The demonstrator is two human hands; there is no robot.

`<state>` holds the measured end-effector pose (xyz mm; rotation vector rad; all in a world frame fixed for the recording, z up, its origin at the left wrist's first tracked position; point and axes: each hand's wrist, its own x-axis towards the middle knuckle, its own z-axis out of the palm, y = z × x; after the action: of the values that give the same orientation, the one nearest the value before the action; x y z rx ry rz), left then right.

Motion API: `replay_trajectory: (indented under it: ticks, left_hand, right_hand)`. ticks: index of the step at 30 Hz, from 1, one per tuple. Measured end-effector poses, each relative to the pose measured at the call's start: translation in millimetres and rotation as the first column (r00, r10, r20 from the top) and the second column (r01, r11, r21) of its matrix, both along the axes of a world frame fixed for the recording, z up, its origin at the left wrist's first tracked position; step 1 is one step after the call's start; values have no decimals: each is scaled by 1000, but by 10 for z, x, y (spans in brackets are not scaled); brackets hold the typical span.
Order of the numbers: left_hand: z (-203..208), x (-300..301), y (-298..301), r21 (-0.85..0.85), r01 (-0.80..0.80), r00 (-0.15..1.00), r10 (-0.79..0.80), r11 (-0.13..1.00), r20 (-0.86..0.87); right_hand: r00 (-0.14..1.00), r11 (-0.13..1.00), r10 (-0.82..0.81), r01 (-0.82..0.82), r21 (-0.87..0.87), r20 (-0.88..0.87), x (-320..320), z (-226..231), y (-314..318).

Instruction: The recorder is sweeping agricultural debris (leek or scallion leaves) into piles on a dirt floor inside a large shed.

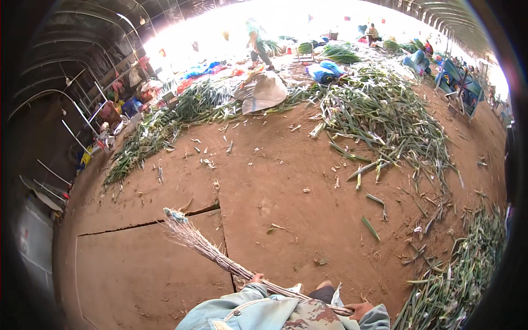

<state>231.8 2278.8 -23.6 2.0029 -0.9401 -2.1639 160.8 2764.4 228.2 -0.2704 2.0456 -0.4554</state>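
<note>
A long broom of bundled twigs (212,251) slants across in front of me, its bushy end to the left, tied with something bluish at the tip. My left hand (257,279) is closed around the stick part midway along. Near the other end, by my right side, my right hand (360,310) grips the handle. The bristles are over the brown dirt floor, beside a crack; whether they touch it I cannot tell. Scraps of green leaf and pale peel lie scattered on the floor around.
Heaps of green onion leaves (385,115) lie ahead, at left and at lower right (467,269). A whitish sack (264,92) rests on the far pile. A person (257,44) stands beyond it; others sit farther back. Metal poles (71,137) stick out at left.
</note>
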Motion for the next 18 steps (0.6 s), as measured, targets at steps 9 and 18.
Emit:
replay_trajectory:
  ticks: [9, 18]
  left_hand:
    - [-98, -1321, -411, 82, -140, 984, 148, 987, -97]
    - [234, -2497, -1007, 87, -201, 968, 212, 976, -137]
  right_hand:
    - [988, 989, 148, -148, 4, -53, -1898, -242, -445]
    - [944, 946, 322, -323, -4, -74, -3848, 261, -1327]
